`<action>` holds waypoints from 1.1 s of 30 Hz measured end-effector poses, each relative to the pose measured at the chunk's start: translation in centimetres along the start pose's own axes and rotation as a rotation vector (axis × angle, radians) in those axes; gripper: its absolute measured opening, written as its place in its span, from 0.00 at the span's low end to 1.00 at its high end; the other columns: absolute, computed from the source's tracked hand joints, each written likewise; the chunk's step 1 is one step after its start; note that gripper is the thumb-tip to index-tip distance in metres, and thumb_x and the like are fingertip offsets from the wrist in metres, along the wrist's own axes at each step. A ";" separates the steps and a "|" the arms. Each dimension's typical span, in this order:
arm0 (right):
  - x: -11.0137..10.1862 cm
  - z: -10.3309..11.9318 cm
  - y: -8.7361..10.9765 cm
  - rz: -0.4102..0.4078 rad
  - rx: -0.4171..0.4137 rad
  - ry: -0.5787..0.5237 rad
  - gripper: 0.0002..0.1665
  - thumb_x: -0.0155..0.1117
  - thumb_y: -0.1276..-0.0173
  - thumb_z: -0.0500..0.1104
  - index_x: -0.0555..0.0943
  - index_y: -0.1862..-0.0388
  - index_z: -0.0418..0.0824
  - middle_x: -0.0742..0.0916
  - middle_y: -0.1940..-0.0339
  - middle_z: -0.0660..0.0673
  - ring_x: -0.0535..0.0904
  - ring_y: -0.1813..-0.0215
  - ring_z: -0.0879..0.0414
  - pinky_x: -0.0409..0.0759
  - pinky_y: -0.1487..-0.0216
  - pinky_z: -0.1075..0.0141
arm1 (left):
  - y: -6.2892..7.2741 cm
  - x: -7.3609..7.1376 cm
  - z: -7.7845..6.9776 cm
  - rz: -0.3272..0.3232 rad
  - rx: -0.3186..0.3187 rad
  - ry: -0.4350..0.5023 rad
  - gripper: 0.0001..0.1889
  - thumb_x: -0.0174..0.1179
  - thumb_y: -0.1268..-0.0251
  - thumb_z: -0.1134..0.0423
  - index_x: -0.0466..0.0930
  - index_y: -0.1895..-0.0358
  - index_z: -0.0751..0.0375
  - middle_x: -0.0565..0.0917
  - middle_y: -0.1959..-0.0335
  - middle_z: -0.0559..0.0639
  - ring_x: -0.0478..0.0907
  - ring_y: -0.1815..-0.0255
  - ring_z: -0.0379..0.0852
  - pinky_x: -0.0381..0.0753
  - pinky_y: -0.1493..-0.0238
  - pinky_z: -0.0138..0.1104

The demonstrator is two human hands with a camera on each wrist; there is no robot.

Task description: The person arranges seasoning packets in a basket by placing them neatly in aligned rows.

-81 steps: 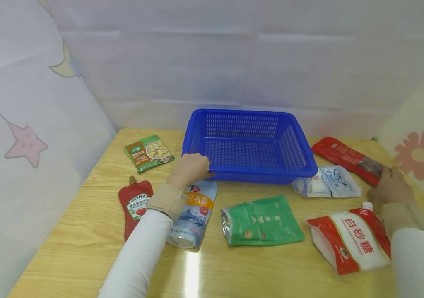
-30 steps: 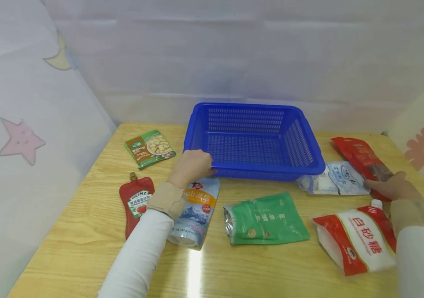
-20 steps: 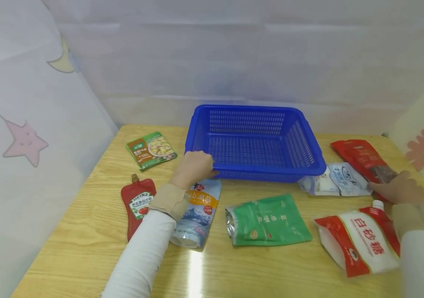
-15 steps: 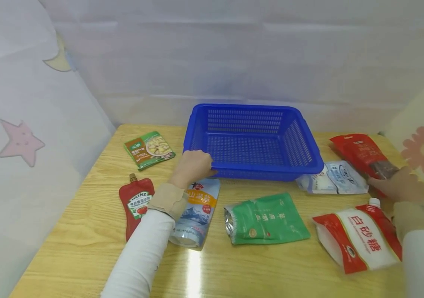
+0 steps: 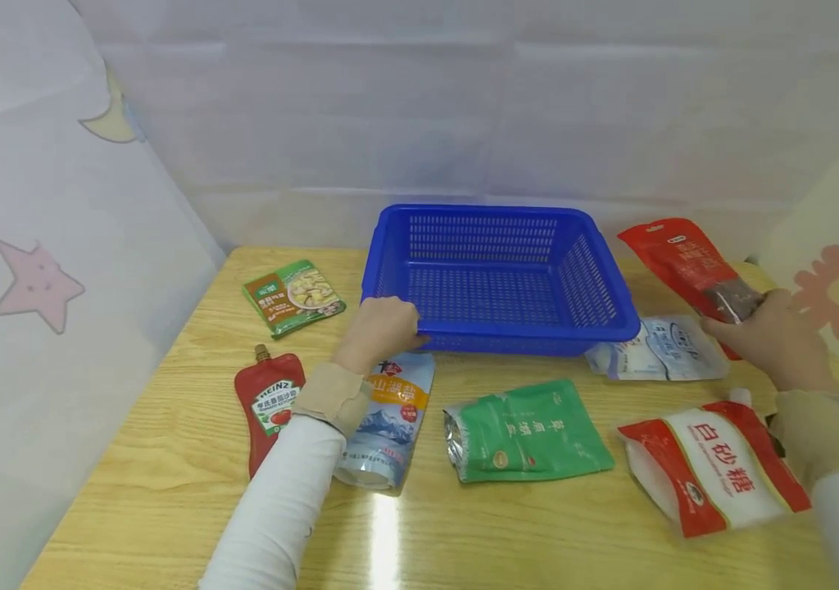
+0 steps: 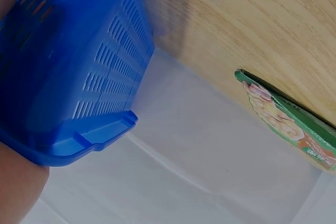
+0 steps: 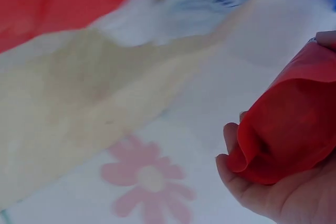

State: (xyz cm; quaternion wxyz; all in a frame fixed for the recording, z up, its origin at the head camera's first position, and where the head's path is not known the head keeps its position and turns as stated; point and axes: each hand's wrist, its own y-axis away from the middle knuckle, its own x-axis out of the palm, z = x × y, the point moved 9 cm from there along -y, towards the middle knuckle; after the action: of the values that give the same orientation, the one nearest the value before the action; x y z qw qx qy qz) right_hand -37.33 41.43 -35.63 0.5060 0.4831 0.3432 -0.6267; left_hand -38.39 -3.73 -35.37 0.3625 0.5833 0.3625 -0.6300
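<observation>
My left hand (image 5: 383,332) grips the near left corner of the blue plastic basket (image 5: 515,334) by its rim. In the left wrist view, the basket's slotted wall (image 6: 113,61) shows beside part of the hand (image 6: 18,187). On the right side, my right hand (image 5: 784,340) holds a red snack bag (image 5: 685,262) with a see-through window by its lower end. That bag slants up off the table, above a white and blue pouch (image 5: 673,351). The right wrist view shows fingers curled round the folded red bag (image 7: 294,114).
A white sugar bag (image 5: 722,467) with red ends lies at the near right. Along the table (image 5: 523,541) are a green pouch (image 5: 530,434), a blue salt pouch (image 5: 390,418), a ketchup pouch (image 5: 272,401) and a green soup packet (image 5: 297,297). White cloth walls (image 5: 464,123) stand behind.
My right hand has taken hold of the red snack bag and raised it up and leftward off the table. The left hand stays on the basket rim.
</observation>
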 end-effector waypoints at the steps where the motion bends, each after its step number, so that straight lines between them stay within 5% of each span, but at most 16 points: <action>1: -0.1 0.3 0.1 -0.004 -0.005 -0.005 0.56 0.54 0.36 0.64 0.50 0.42 0.12 0.69 0.59 0.20 0.72 0.68 0.34 0.71 0.80 0.59 | 0.0 -0.1 0.0 -0.001 -0.002 -0.001 0.18 0.63 0.40 0.44 0.80 0.80 0.53 0.72 0.86 0.43 0.69 0.83 0.39 0.75 0.80 0.34; 13: -2.4 7.3 3.6 -0.045 -0.107 -0.091 0.57 0.55 0.36 0.65 0.50 0.35 0.17 0.69 0.52 0.21 0.72 0.60 0.32 0.73 0.79 0.62 | -0.1 -0.9 0.1 -0.006 -0.010 0.000 0.18 0.63 0.40 0.45 0.81 0.78 0.54 0.72 0.86 0.43 0.69 0.82 0.39 0.75 0.79 0.34; 33: -1.0 18.7 10.1 -0.016 -0.297 -0.126 0.51 0.59 0.38 0.64 0.57 0.35 0.25 0.76 0.53 0.29 0.76 0.59 0.39 0.76 0.74 0.61 | -0.2 0.0 -0.1 0.048 -0.025 0.025 0.19 0.62 0.39 0.46 0.77 0.81 0.54 0.71 0.86 0.43 0.68 0.83 0.39 0.70 0.81 0.33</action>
State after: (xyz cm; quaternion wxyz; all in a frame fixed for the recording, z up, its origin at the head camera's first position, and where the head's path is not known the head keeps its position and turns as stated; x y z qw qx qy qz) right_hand -32.33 22.03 -28.49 0.5873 0.3602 0.4035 -0.6021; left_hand -38.48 -3.52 -35.42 0.3803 0.5949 0.3607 -0.6094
